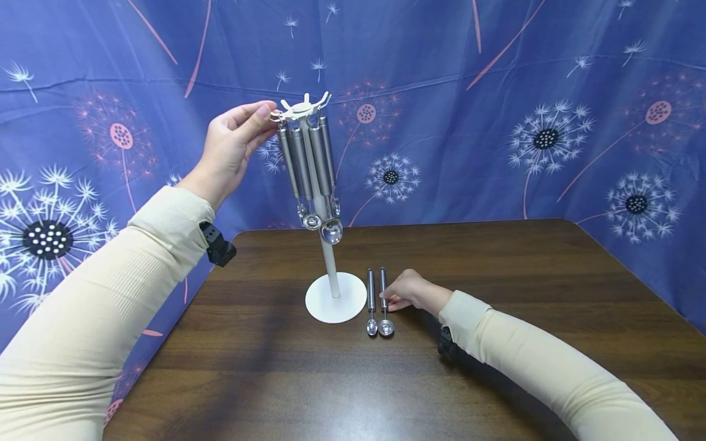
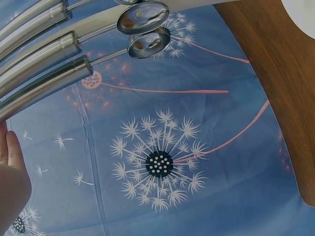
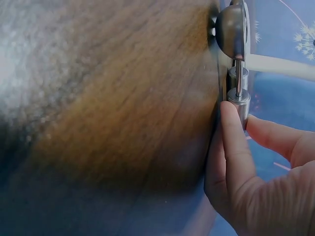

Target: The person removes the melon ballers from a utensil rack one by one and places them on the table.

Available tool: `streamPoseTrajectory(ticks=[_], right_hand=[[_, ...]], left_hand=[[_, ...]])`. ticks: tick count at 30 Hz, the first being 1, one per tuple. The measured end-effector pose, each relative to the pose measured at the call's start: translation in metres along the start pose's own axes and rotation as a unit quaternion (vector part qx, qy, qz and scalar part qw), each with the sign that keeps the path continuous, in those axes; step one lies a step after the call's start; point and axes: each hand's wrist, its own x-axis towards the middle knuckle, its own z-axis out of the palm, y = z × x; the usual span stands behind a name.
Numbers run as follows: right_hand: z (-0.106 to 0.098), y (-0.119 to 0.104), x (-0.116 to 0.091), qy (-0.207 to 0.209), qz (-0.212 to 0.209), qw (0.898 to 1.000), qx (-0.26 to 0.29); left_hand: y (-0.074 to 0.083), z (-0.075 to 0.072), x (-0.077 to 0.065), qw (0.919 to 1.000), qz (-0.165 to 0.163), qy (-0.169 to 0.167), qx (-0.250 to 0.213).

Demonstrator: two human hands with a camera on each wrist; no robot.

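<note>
A white utensil stand (image 1: 301,109) with upturned hooks holds several hanging steel utensils (image 1: 311,162), with small round bowls at their lower ends. My left hand (image 1: 237,141) pinches the left edge of the stand's hooked top between thumb and fingers; the fingertips are partly hidden there. In the left wrist view, only part of that hand (image 2: 12,172) shows, below the steel handles. Down at the table, my right hand (image 1: 410,289) pinches the handle of a round-bowled melon baller (image 1: 386,328). Its bowl (image 3: 230,32) appears in the right wrist view. A narrower-bowled scoop (image 1: 372,327) lies left of it.
The stand's round white base (image 1: 336,312) rests on the brown wooden table (image 1: 265,380), left of the two loose utensils. Behind the table hangs a blue dandelion-print cloth (image 1: 452,141). A black wrist camera (image 1: 217,245) sits on my left sleeve.
</note>
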Motion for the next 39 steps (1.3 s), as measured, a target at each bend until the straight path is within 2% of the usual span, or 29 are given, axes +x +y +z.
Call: streamPoseTrajectory(ticks=[29, 39], right_hand=[[0.0009, -0.0036, -0.0019, -0.007, 0.008, 1.000, -0.019], [-0.0046, -0.0096, -0.0065, -0.007, 0.003, 1.000, -0.027]], left_hand=[[0.0019, 0.0008, -0.0017, 1.0000, 0.000, 0.001, -0.002], [0.0019, 0.0001, -0.0018, 1.0000, -0.002, 0.001, -0.003]])
